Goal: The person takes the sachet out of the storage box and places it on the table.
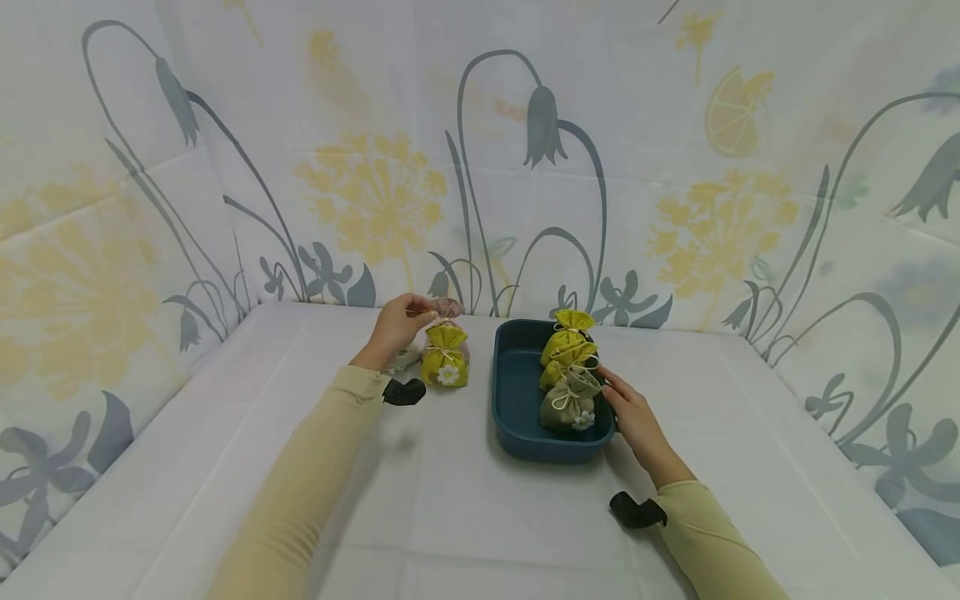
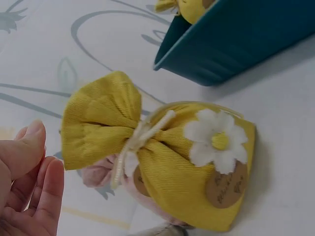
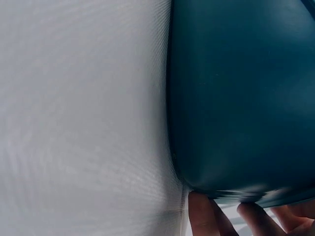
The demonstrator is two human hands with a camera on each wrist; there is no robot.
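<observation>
My left hand is over a small group of pouches, its thumb and fingers bent near a pink pouch's gathered top. In the left wrist view, its fingertips stand apart from the yellow pouch, which has a white flower and a tied cord. That yellow pouch hides most of the pink one. My right hand rests against the right side of a dark blue box, and its fingers touch the outer wall. Inside the box, yellow pouches and a grey-green pouch line the right side.
A pale pouch lies beside the yellow one, partly behind my left hand. White cloth covers the table. A flower-printed curtain hangs along the back edge.
</observation>
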